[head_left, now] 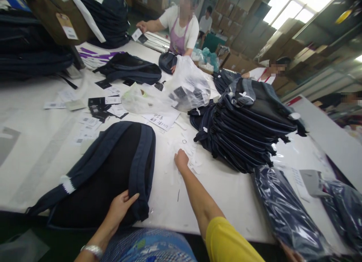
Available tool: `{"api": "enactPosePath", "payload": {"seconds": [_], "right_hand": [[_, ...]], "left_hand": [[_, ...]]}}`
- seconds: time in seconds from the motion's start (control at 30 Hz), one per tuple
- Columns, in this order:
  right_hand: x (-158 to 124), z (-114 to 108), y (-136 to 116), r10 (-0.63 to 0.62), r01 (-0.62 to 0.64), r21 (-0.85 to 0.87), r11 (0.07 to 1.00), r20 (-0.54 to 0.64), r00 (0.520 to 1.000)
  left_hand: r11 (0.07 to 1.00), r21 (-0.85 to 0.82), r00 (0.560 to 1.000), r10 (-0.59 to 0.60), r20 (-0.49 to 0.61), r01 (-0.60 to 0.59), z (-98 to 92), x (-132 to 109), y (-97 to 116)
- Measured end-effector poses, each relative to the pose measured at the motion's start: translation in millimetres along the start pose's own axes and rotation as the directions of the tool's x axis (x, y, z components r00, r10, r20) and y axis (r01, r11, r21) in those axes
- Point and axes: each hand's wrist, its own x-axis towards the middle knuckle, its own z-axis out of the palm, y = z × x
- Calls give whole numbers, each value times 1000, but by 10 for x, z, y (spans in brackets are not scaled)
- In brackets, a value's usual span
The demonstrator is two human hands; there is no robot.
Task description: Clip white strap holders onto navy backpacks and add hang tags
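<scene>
A navy backpack [93, 179] with a black back panel lies straps-up on the table before me. Its right shoulder strap [138, 167] is gripped near the lower end by my left hand [120, 207], thumb on top. White paper is wrapped round the left strap. My right hand [181, 161] is closed over a scatter of small white slips [195, 156] on the table. Anything in its fingers is hidden. Beyond the backpack lie black hang tags [97, 103] and a sheet with handwriting [161, 118].
To the right rises a stack of navy backpacks [243, 133], with plastic-wrapped packs [288, 209] nearer me. A clear plastic bag [188, 80] lies mid-table. Across the table, a co-worker [181, 31] holds tags. More bags [31, 47] are piled at left. Someone's hand [290, 250] touches a wrapped pack.
</scene>
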Motion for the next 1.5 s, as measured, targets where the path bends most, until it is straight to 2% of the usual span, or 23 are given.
{"api": "enactPosePath", "payload": {"seconds": [0.17, 0.27, 0.43, 0.7, 0.8, 0.97, 1.13, 1.23, 1.33, 1.5], "right_hand": [[-8, -35, 125, -48, 48, -10, 999, 7, 999], [-44, -55, 167, -93, 93, 15, 996, -31, 995], [-124, 0, -13, -164, 169, 55, 984, -86, 983], [-380, 184, -209, -266, 266, 52, 963, -16, 964], [-437, 237, -235, -258, 257, 72, 964, 11, 966], [-352, 202, -205, -223, 211, 235, 949, 28, 974], [-303, 4, -76, -194, 150, 520, 841, 31, 980], [-519, -90, -58, -218, 108, 684, 722, 77, 973], [-903, -73, -122, -295, 64, 795, 603, 148, 944], [-1504, 88, -351, -359, -1, 846, 533, 228, 905]], "left_hand": [[999, -44, 1000, 12, 22, -11, 32, -30, 40], [998, -59, 1000, 17, 27, -15, 53, -52, 67], [997, -74, 999, 35, 20, -33, 74, -48, 73], [997, -56, 997, 57, 48, -54, 45, -17, 13], [997, -43, 996, 72, 53, -69, 34, -18, 0], [995, -54, 994, 91, 64, -88, 33, -16, 10], [992, -76, 992, 102, 75, -96, 46, -9, 23], [990, -88, 991, 117, 66, -111, 66, -4, 11], [986, -99, 990, 137, 42, -133, 100, -33, 12], [974, -113, 977, 205, 59, -197, 153, -193, 124]]}}
